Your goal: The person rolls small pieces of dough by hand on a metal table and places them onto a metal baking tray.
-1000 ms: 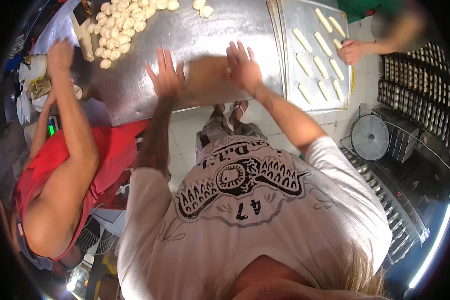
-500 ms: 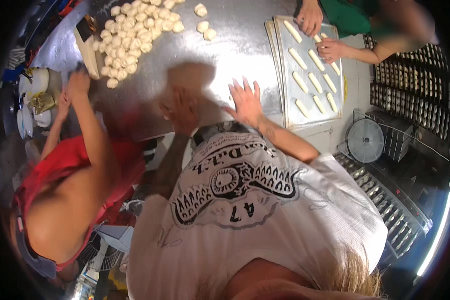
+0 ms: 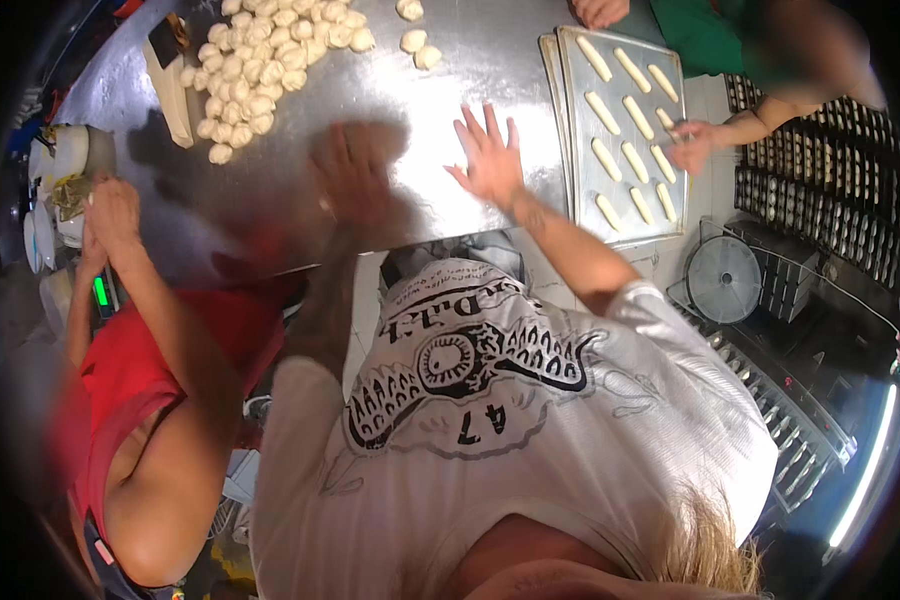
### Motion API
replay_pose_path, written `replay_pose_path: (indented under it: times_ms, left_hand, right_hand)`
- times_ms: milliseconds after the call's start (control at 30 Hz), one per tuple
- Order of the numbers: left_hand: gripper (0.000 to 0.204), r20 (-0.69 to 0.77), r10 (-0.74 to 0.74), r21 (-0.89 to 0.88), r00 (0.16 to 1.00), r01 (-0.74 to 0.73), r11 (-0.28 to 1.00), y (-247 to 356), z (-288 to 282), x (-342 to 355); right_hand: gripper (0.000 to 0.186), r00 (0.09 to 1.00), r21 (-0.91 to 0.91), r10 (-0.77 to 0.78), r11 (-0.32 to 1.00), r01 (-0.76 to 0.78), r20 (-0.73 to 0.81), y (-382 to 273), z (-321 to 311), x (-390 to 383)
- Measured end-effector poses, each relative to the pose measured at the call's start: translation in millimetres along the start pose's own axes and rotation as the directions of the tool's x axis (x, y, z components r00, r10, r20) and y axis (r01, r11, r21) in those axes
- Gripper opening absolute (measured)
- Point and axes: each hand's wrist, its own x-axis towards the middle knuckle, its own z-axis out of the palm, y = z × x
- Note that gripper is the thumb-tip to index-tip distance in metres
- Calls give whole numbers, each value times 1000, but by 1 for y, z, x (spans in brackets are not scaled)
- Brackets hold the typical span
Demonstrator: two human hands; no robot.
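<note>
My left hand [image 3: 355, 175] lies palm down in shadow on the steel table [image 3: 260, 210], its fingers stretched apart. To its right, my right hand [image 3: 487, 160] is also palm down and spread on the bright steel. Whether anything lies beneath either palm I cannot tell. Beyond my hands sit many pale dough lumps [image 3: 265, 70] in a cluster, plus a few apart [image 3: 415, 42]. A stack of metal trays [image 3: 590, 220] is right of my right hand, its top tray bearing several long dough strips [image 3: 602, 113].
At left, a co-worker in red [image 3: 160, 440] works with both hands [image 3: 115, 215] near white tubs [image 3: 45, 215]. A co-worker in green [image 3: 700, 35] has hands [image 3: 698, 145] at the trays. A wooden piece [image 3: 175, 105] lies back left; fan [image 3: 725, 278] and moulds [image 3: 810, 180] stand right.
Both my hands moved toward me, then farther onto the table again. The green-clad co-worker's hands have drawn apart at the tray. The red-clad co-worker's hands moved down and left since half a second ago.
</note>
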Motion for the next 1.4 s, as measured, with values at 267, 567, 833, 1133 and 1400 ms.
replay_pose_path:
  times_ms: [267, 567, 833, 1133, 1400]
  left_hand:
    - [46, -207, -93, -306, 974, 25, 952, -8, 39, 1]
    - [71, 144, -529, -824, 836, 397, 403, 1, 5, -103]
    - [67, 124, -489, -699, 864, 425, 574, 3, -3, -100]
    - [76, 84, -137, -377, 987, 158, 913, -5, 12, 3]
    - [68, -34, -43, -215, 998, 35, 976, 11, 12, -23]
  right_hand:
    - [65, 973, 212, -36, 973, 86, -229, 0, -14, 31]
    - [67, 922, 924, 381, 374, -77, -77, 17, -45, -59]
    - [72, 953, 546, 283, 819, -179, -112, 8, -49, -60]
    - [88, 993, 164, 121, 980, -116, -17, -16, -16, 11]
    - [95, 992, -7, 109, 994, -109, 61, -23, -5, -12]
